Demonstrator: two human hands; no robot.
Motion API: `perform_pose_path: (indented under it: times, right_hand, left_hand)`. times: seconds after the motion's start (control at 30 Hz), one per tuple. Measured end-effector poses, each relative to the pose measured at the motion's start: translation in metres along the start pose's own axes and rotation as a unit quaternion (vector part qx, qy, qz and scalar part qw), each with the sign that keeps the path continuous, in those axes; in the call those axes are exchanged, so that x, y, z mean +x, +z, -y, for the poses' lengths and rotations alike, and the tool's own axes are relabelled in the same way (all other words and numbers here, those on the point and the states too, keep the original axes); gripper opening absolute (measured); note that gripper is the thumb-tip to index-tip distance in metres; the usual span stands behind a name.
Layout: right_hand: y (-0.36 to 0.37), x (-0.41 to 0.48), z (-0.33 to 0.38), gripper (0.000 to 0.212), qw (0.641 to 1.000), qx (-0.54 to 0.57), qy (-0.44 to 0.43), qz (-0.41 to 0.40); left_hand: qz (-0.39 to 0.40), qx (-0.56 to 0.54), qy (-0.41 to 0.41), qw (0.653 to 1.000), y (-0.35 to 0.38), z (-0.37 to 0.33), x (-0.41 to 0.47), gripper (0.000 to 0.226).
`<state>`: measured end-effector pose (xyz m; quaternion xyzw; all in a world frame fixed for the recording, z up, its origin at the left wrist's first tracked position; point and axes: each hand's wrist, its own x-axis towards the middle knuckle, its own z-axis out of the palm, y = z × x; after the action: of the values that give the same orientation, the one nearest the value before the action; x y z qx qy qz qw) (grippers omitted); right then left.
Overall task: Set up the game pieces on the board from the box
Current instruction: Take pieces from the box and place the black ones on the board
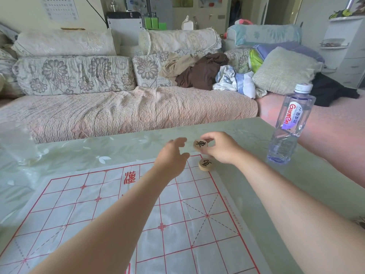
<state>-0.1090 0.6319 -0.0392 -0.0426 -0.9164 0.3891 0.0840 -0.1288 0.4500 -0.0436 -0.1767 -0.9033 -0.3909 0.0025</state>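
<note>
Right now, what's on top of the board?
One wooden piece sits at the board's far right corner. The right hand pinches a second piece above the far edge; the left hand holds nothing. The forearms hide some squares beneath.

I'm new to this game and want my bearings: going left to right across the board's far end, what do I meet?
First the left hand, then the held wooden piece, the right hand, the water bottle.

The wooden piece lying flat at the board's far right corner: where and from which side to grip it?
Pinch the lying piece across its rim from above. It is a low disc lying face up on the board, so only the edge offers purchase. Its left and near sides look free; the right hand, holding another piece, crowds the far side.
</note>
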Motion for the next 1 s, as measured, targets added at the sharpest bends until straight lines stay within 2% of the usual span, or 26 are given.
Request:
perform_pose_path:
  times: [0.07, 0.1, 0.17, 0.27, 0.4, 0.47, 0.6, 0.73, 0.87, 1.0]
  right_hand:
    - [0.002, 0.005, -0.011, 0.05, 0.999, -0.048, 0.021, -0.014]
    - [0.004, 0.006, -0.015, 0.049, 0.998, -0.058, 0.029, -0.011]
    - [0.009, 0.008, -0.019, 0.048, 0.997, -0.07, 0.038, 0.002]
    - [0.013, 0.01, -0.019, 0.046, 0.996, -0.082, 0.041, 0.015]
    - [0.013, 0.012, -0.018, 0.043, 0.994, -0.091, 0.045, 0.04]
    - [0.014, 0.013, -0.017, 0.045, 0.994, -0.095, 0.043, 0.028]
    - [0.019, 0.014, -0.015, 0.031, 0.984, -0.178, -0.002, 0.01]
    - [0.017, 0.009, -0.007, 0.032, 0.978, -0.207, -0.011, 0.004]
    - [0.015, -0.006, 0.028, 0.033, 0.98, -0.191, -0.049, -0.018]
    - [0.033, -0.032, 0.081, 0.027, 0.989, -0.124, -0.081, 0.024]
  left_hand:
    - [0.023, 0.171, 0.034, 0.984, 0.005, 0.01, -0.001, 0.036]
    - [0.041, 0.211, 0.04, 0.976, 0.007, 0.014, -0.002, 0.036]
    - [0.068, 0.234, 0.035, 0.969, 0.01, 0.019, -0.004, 0.042]
    - [0.067, 0.257, 0.047, 0.963, 0.013, 0.024, -0.006, 0.047]
    - [0.062, 0.26, 0.055, 0.962, 0.015, 0.026, -0.006, 0.048]
    - [0.059, 0.259, 0.055, 0.963, 0.015, 0.025, -0.006, 0.049]
    - [0.053, 0.258, 0.053, 0.963, 0.017, 0.026, -0.005, 0.049]
    - [0.043, 0.25, 0.06, 0.966, 0.013, 0.025, -0.01, 0.049]
    - [0.006, 0.217, 0.059, 0.974, -0.01, 0.026, -0.028, 0.044]
    - [-0.035, 0.205, 0.039, 0.977, -0.05, 0.039, -0.061, 0.038]
